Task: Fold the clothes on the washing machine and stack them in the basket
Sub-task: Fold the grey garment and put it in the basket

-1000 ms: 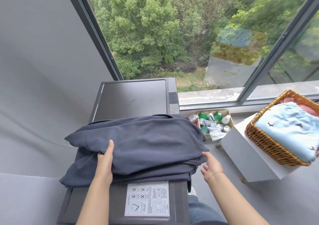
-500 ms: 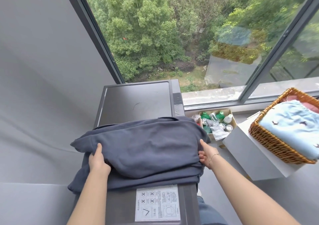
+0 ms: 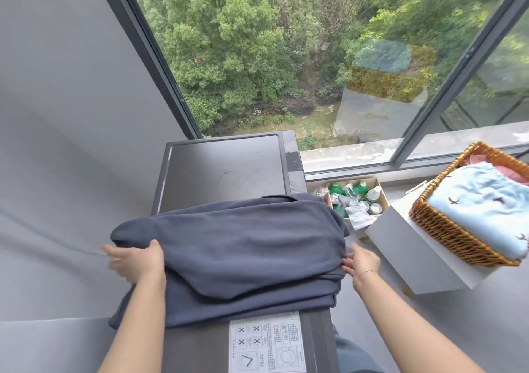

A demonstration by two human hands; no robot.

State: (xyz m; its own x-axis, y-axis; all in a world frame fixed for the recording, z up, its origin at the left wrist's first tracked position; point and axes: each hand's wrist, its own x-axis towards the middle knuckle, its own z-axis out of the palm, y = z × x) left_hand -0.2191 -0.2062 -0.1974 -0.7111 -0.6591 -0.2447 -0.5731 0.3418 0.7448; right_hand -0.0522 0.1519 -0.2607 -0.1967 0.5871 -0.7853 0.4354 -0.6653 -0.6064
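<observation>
Gripping dark garment (image 3: 229,246) | both hands (image 3: 137,261) (image 3: 362,265) | label (image 3: 266,342) unreadable

Both bare forearms reaching forward from the near edge, roughly parallel. Left hand (image 3: 137,261) at the left end of the folded dark garment (image 3: 237,246), thumb on top, fingers blurred and spread out past the cloth's edge toward the left. Right hand (image 3: 362,266) at the garment's right end, fingertips tucked against its side, a thin bracelet at the wrist.
</observation>
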